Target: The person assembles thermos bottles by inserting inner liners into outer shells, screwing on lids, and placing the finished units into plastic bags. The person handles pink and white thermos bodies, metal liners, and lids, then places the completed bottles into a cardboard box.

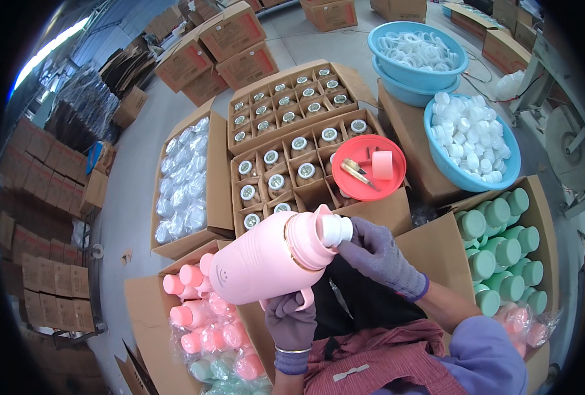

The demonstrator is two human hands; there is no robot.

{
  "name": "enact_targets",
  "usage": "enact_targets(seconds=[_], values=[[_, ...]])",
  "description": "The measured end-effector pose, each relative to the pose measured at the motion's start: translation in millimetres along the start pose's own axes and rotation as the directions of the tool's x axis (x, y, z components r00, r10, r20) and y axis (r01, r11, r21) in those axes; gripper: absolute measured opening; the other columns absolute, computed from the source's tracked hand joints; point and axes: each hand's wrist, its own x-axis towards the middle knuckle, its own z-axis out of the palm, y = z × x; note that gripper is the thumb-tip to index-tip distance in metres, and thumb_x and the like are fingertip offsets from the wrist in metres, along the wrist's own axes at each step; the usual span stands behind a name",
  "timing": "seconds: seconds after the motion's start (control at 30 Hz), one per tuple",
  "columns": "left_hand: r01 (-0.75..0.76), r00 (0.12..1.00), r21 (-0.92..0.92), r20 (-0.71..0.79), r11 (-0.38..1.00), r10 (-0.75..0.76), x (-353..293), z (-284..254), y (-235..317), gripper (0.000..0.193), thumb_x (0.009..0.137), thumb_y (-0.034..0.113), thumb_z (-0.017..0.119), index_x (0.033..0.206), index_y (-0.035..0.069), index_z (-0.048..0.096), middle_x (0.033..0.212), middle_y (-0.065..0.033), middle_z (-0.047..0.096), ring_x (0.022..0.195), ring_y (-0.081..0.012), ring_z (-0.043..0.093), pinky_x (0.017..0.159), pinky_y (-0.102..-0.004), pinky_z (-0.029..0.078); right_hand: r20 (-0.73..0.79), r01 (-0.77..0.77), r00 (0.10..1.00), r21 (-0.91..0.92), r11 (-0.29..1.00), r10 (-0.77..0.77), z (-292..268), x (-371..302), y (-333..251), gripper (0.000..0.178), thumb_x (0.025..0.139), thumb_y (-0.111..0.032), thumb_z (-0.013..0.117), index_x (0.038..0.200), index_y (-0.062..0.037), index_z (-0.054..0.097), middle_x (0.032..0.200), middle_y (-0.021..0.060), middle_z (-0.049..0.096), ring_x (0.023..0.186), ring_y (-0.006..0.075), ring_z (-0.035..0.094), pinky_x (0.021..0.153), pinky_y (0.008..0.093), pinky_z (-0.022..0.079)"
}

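A pink vacuum jug [259, 260] lies tilted in front of me, its spouted mouth toward the right and its base toward the left. My left hand [291, 322], in a grey-purple glove, is closed round the jug's handle from below. At the mouth sits a white stopper [336, 230]. The gloved fingers of my right hand [379, 257] pinch the stopper's outer end; whether it is fully seated I cannot tell. Just beyond, a red round lid [394, 146] carries a pink cap [382, 164] and a tape-wrapped tool [357, 172].
Divided cartons [239, 158] of silvery liners stand ahead. Blue basins hold white stoppers [470, 135] and translucent rings [417, 51]. Green jugs [503, 253] fill a right-hand carton, pink jugs [197, 316] a near-left one. A further carton holds plastic-wrapped pieces [184, 178].
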Motion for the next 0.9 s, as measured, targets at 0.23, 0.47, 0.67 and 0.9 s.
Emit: enact_targets(seconds=[0.23,0.47,0.67,0.9], values=[[-0.055,0.998,0.046,0.014,0.997,0.055,3,3,3,0.023,0.101,0.013,0.04,0.078,0.014,0.047,0.065,0.0083,0.032,0.059,-0.0073,0.033,0.071,-0.0219,0.042,0.095,0.552,0.825,-0.344,0.759,-0.557,-12,17,0,0.02,0.081,-0.011,0.071,0.094,0.0011,0.063,0.098,0.0144,0.06,0.078,0.0271,0.061,0.063,0.0355,0.048],[-0.037,0.999,-0.047,-0.007,0.998,0.036,0,-1,7,0.024,0.098,0.01,0.043,0.074,0.014,0.042,0.064,0.0074,0.028,0.06,-0.0077,0.032,0.058,-0.0247,0.031,0.076,0.374,0.915,-0.526,0.764,-0.396,3,16,-10,0.021,0.081,-0.018,0.072,0.077,-0.0036,0.057,0.07,0.0096,0.054,0.058,0.0201,0.054,0.055,0.0346,0.044],[-0.141,0.99,0.46,0.048,0.877,0.135,2,-14,21,0.022,0.098,0.011,0.046,0.076,0.012,0.044,0.067,0.0056,0.034,0.066,-0.01,0.039,0.06,-0.0251,0.033,0.119,-0.208,0.97,-0.058,0.976,0.214,3,34,5,0.033,0.088,-0.032,0.064,0.075,-0.0028,0.057,0.064,0.0039,0.057,0.059,0.0132,0.055,0.053,0.0302,0.043],[-0.162,0.987,0.25,0.06,0.955,0.151,19,2,18,0.014,0.099,0.01,0.046,0.106,0.003,0.056,0.086,0.0002,0.058,0.085,-0.0131,0.06,0.08,-0.0288,0.052,0.072,0.224,0.93,-0.889,0.4,-0.361,-107,137,121,0.05,0.075,-0.039,0.08,0.116,-0.0167,0.061,0.117,0.0134,0.06,0.107,0.0274,0.058,0.09,0.0399,0.047]])
